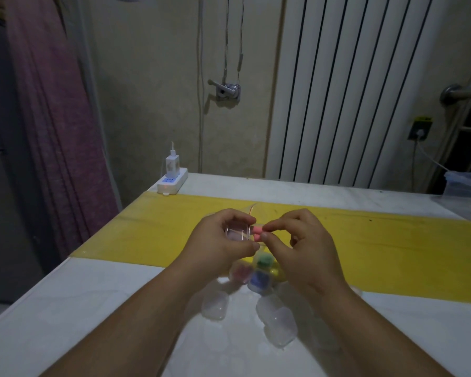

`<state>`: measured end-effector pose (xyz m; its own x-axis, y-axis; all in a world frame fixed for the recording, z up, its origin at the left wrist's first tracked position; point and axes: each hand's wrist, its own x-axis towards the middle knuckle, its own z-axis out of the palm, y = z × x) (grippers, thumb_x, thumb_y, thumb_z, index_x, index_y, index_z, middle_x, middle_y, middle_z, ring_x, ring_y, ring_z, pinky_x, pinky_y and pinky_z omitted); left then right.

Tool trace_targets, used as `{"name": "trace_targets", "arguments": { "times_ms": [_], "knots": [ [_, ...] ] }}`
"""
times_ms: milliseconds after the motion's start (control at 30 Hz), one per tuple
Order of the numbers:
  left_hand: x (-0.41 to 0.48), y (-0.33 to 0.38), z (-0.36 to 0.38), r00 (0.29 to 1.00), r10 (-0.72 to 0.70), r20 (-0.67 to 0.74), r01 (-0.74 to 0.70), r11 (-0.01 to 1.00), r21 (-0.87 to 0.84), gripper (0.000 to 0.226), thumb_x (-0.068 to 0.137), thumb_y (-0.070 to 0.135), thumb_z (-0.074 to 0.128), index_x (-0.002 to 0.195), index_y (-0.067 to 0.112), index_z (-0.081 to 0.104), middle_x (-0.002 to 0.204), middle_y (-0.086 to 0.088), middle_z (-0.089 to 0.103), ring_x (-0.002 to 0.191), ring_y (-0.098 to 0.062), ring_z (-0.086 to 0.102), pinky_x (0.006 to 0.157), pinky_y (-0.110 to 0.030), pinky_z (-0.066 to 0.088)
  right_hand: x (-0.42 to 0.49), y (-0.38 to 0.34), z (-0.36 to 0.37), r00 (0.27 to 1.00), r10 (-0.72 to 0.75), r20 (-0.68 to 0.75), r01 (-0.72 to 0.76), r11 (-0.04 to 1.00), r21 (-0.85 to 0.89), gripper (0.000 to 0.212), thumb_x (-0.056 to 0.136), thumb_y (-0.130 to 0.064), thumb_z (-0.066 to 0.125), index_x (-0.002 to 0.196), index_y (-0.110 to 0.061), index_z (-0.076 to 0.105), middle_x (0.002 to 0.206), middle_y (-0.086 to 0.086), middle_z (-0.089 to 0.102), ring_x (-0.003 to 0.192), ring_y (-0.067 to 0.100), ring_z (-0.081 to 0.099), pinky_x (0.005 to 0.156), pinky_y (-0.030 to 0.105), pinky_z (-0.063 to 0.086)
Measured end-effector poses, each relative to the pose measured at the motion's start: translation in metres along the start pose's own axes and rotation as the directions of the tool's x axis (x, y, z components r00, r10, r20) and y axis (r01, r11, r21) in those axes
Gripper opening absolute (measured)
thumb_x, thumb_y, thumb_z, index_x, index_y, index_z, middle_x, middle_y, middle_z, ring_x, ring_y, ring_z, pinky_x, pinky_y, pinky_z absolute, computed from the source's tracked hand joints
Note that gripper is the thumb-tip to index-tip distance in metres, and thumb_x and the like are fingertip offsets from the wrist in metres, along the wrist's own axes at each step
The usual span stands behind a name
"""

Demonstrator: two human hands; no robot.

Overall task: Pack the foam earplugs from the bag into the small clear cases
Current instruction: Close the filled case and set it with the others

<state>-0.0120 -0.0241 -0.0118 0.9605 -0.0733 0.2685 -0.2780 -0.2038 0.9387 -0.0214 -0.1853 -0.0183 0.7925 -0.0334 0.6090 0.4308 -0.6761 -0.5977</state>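
My left hand [223,238] grips a small clear case [237,232] above the table, fingers curled round it. My right hand [302,240] pinches a pink foam earplug [257,233] between thumb and forefinger, right at the case's right edge. Under my hands lie small cases with coloured earplugs inside: a pink one [239,272], a blue one [259,280], a green one [264,261] and a yellow one [276,272]. Clear cases with nothing visible inside lie nearer me [215,304] [280,323]. A clear bag [252,209] shows partly behind my hands.
The white table [93,308] carries a yellow strip [152,229] across its middle. A white power strip with a charger [172,180] sits at the far left corner. A clear plastic box [465,183] stands at the far right edge. A radiator and a wall lie behind.
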Motion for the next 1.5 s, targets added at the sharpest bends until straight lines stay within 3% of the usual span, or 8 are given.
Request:
{"name": "trace_targets", "arguments": {
  "times_ms": [267, 433, 600, 800, 1000, 1167, 1300, 1500],
  "knots": [
    [-0.002, 0.001, 0.000, 1.000, 0.001, 0.026, -0.001, 1.000, -0.002, 0.036, 0.069, -0.002, 0.081, 0.096, 0.020, 0.072, 0.094, -0.003, 0.071, 0.072, -0.004, 0.065, 0.069, -0.021, 0.055, 0.000, -0.003, 0.001, 0.984, 0.176, 0.032, -0.178, 0.976, 0.125, 0.002, 0.080, -0.032, 0.076, 0.079, -0.032, 0.075, 0.079, -0.013, 0.057, 0.069, 0.001, 0.049, 0.060, 0.013, 0.032],
    [-0.002, 0.001, 0.000, 0.999, -0.004, 0.053, 0.002, 0.999, 0.045, 0.037, 0.069, 0.002, 0.083, 0.095, 0.025, 0.072, 0.094, 0.004, 0.070, 0.082, -0.010, 0.067, 0.075, -0.024, 0.057, 0.001, -0.007, -0.005, 0.923, 0.367, 0.116, -0.383, 0.855, 0.349, 0.030, 0.071, -0.028, 0.085, 0.088, -0.019, 0.062, 0.085, -0.004, 0.065, 0.074, 0.014, 0.055, 0.061, 0.027, 0.042],
    [-0.003, 0.002, -0.001, 0.997, 0.007, 0.080, -0.011, 0.999, 0.047, 0.048, 0.069, -0.005, 0.078, 0.102, 0.028, 0.069, 0.092, 0.004, 0.071, 0.082, -0.015, 0.067, 0.076, -0.029, 0.058, 0.003, -0.010, -0.007, 0.823, 0.462, 0.330, -0.566, 0.711, 0.417, 0.027, 0.081, -0.019, 0.077, 0.102, -0.018, 0.059, 0.077, 0.002, 0.075, 0.061, 0.010, 0.062, 0.051, 0.024, 0.046],
    [-0.004, 0.014, -0.005, 0.971, -0.143, 0.192, 0.215, 0.876, -0.433, 0.031, 0.082, -0.009, 0.038, 0.102, 0.009, 0.054, 0.079, -0.015, 0.071, 0.069, -0.029, 0.064, 0.052, -0.025, 0.047, 0.004, -0.007, -0.007, 0.841, 0.466, 0.275, -0.537, 0.649, 0.539, 0.014, 0.082, -0.011, 0.075, 0.092, -0.005, 0.068, 0.077, 0.010, 0.069, 0.060, 0.015, 0.063, 0.055, 0.026, 0.051],
    [-0.004, 0.005, -0.003, 0.975, -0.032, 0.219, 0.107, 0.935, -0.337, 0.019, 0.093, -0.002, 0.053, 0.099, 0.010, 0.065, 0.094, -0.009, 0.071, 0.084, -0.023, 0.068, 0.076, -0.035, 0.056, 0.002, -0.010, -0.006, 0.861, 0.413, 0.296, -0.507, 0.662, 0.552, 0.021, 0.076, -0.012, 0.081, 0.092, -0.007, 0.069, 0.075, 0.005, 0.070, 0.064, 0.015, 0.065, 0.060, 0.028, 0.053],
    [-0.002, 0.003, -0.003, 0.993, -0.027, 0.117, 0.057, 0.963, -0.263, 0.026, 0.088, -0.001, 0.063, 0.108, 0.015, 0.067, 0.093, -0.003, 0.072, 0.087, -0.029, 0.070, 0.083, -0.040, 0.059, 0.003, -0.013, -0.007, 0.848, 0.395, 0.354, -0.525, 0.532, 0.664, 0.019, 0.093, -0.011, 0.056, 0.093, -0.004, 0.073, 0.088, 0.017, 0.072, 0.072, 0.022, 0.064, 0.067, 0.033, 0.054],
    [-0.001, 0.001, -0.004, 0.994, -0.044, 0.102, 0.066, 0.971, -0.228, 0.033, 0.084, 0.004, 0.071, 0.113, 0.021, 0.065, 0.098, -0.007, 0.070, 0.090, -0.032, 0.070, 0.084, -0.050, 0.056, 0.000, -0.014, -0.006, 0.868, 0.340, 0.361, -0.494, 0.647, 0.581, 0.020, 0.089, -0.026, 0.066, 0.096, -0.010, 0.075, 0.090, 0.007, 0.076, 0.083, 0.019, 0.071, 0.073, 0.031, 0.057],
    [0.004, 0.001, -0.006, 0.996, -0.075, -0.050, 0.058, 0.961, -0.271, 0.018, 0.090, 0.002, 0.060, 0.100, 0.014, 0.069, 0.092, -0.009, 0.070, 0.073, -0.017, 0.062, 0.066, -0.034, 0.051, 0.004, -0.012, -0.012, 0.911, 0.364, 0.192, -0.411, 0.786, 0.461, 0.006, 0.086, -0.015, 0.071, 0.085, -0.010, 0.075, 0.070, -0.001, 0.074, 0.059, 0.004, 0.063, 0.053, 0.016, 0.048]
  ]
}}
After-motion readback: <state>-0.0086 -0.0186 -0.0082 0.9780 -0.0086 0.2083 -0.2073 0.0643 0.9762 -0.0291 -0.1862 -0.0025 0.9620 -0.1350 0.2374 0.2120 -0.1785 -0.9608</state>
